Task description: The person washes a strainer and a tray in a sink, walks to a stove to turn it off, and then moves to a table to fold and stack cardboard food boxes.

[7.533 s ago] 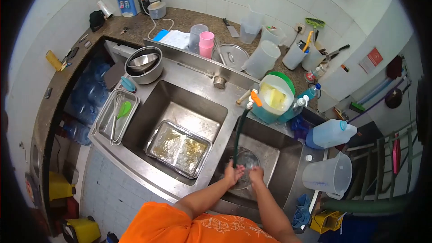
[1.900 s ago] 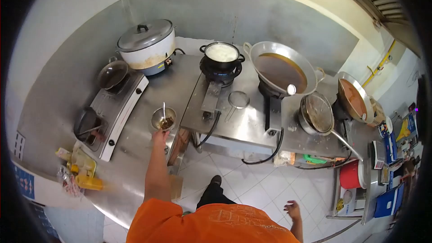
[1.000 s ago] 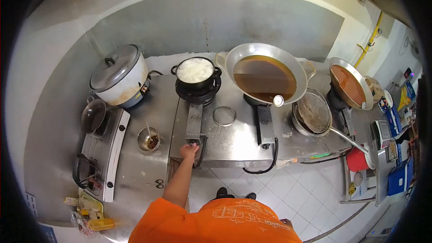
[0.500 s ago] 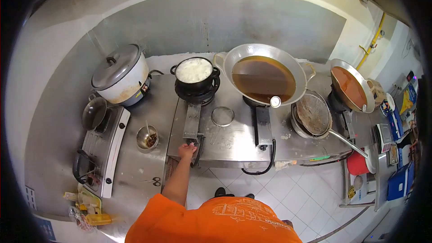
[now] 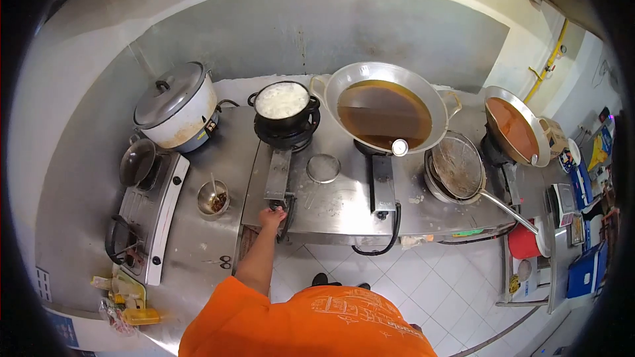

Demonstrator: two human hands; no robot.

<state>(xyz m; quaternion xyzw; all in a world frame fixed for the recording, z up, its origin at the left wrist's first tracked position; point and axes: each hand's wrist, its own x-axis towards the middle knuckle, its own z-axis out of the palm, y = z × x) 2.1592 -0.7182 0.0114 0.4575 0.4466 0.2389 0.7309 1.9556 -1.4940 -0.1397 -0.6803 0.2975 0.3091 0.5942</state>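
Note:
My left hand is closed around the control knob at the front end of a gas burner; the fingers hide most of the knob. On that burner sits a small black pot with white, frothy contents. A black hose hangs beside my hand. To the right, a large metal wok of dark brown liquid rests on a second burner, with a round dial thermometer at its rim. A small round skimmer lies on the steel counter between the burners. My right hand is out of sight.
On the left stand a big lidded rice cooker, a portable stove with a small pan, a metal bowl and scissors. Rightward are a long-handled strainer over a pot and another wok of orange-brown liquid.
My left hand stays at the burner knob. The view has shifted slightly, and the white froth in the black pot looks smoother and a little lower.

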